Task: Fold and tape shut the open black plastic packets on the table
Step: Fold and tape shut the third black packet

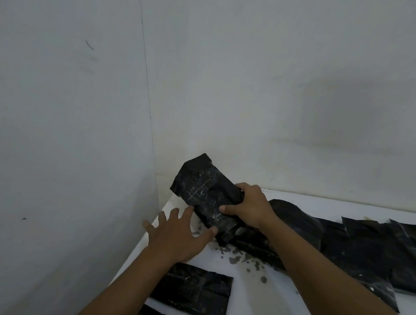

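Right hand [250, 208] wraps the middle of one black packet [198, 187], thumb across the near face and fingers behind. The packet is lifted off the table [275, 313] and tilted, its upper end toward the wall corner. Left hand [178, 236] is spread wide and grips nothing; its thumb and forefinger touch the packet's lower end.

Step in hand, as I read it: squaring the packet up before the fold. I cannot tell which end is the open one.
- Lay the packet flat on bare table just below where it hangs.
- Pin the body with the left palm.
- Run one firm crease across the mouth with the right.
- Keep the mouth raised. The dark specks [242, 259] directly beneath the packet look like spillage.
- No tape is in view, so find it before releasing the fold.

Right of the packet lies a loose heap of packets [371, 251]. Below it, a flat packet [195, 292] lies beside the left forearm.

No legible writing or brand anywhere, only pale scuffs on the packet's face.
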